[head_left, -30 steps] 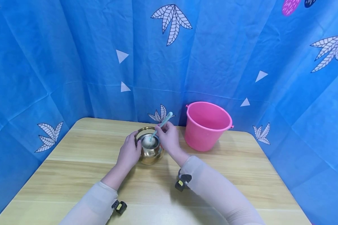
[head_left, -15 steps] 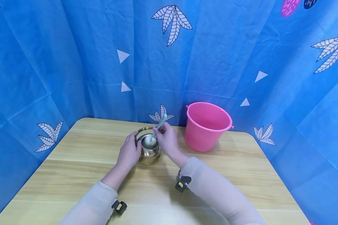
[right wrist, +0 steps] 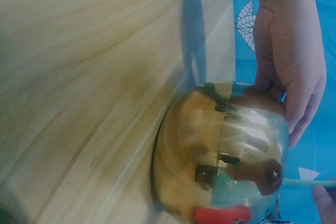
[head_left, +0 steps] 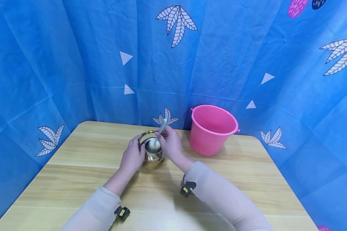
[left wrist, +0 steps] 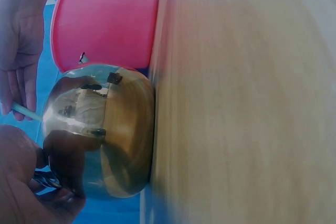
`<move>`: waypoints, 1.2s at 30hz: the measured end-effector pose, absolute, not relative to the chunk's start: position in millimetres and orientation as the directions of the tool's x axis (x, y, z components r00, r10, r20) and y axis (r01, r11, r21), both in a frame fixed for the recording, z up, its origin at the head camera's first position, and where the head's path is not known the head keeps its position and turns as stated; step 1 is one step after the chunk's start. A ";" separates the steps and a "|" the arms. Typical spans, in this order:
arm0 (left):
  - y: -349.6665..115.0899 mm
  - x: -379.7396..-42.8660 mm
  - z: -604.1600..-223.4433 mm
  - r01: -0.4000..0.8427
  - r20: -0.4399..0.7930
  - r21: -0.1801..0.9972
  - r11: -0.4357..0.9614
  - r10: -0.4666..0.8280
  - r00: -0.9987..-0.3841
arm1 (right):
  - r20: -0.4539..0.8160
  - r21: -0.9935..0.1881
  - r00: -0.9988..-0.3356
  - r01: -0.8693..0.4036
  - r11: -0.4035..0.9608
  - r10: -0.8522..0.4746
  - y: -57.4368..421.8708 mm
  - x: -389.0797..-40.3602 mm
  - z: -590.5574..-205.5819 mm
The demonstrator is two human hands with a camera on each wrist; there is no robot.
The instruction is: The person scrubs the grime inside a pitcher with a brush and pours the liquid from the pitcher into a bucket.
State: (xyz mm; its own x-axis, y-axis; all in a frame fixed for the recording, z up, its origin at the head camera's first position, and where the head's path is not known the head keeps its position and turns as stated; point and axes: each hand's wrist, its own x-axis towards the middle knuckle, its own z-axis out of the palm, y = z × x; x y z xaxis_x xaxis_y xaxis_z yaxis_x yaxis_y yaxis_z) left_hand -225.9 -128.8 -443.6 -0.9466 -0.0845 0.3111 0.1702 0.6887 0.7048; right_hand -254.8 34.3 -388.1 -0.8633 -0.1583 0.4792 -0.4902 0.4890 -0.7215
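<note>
The brass pot (head_left: 154,162) stands upright on the wooden table (head_left: 75,186), toward the far edge and a little left of the middle, with the pink bucket (head_left: 211,141) to its right and slightly farther off. The left hand (head_left: 133,154) steadies the pot from its left side, thumb and fingers pinching at the rim and the foot of the gold-coloured bail handle (head_left: 146,132). The right hand (head_left: 172,145) pinches a slim pale-blue stick (head_left: 163,124) between thumb and fingertips, its other fingers close together. The stick's upper end leans to the far right and its lower end meets a whitish patch (head_left: 154,146) inside the mouth; whether that is a tool head or contents, I cannot tell. The step looks like working the stick about inside the pot. To do that well, the left grip should be firm enough to stop the round body turning or sliding, while the right pinch is light and the motion comes from the wrist. Small movements, clear of rim and bail, would best avoid knocks or tipping.
</note>
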 end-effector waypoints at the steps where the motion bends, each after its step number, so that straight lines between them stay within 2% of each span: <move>1: -128.7 -226.1 -443.9 0.171 0.314 0.704 0.689 -0.086 -0.946 | 0.486 -0.711 -0.858 -0.497 0.497 -0.163 34.3 -254.3 -387.8; 6: -128.5 -226.6 -445.2 0.173 0.320 0.704 0.689 -0.090 -0.943 | 0.507 -0.663 -0.839 -0.525 0.533 -0.197 34.1 -253.8 -387.8; 36: -128.4 -226.7 -444.1 0.167 0.305 0.701 0.693 -0.079 -0.949 | 0.517 -0.558 -0.789 -0.605 0.569 -0.332 29.2 -251.3 -381.5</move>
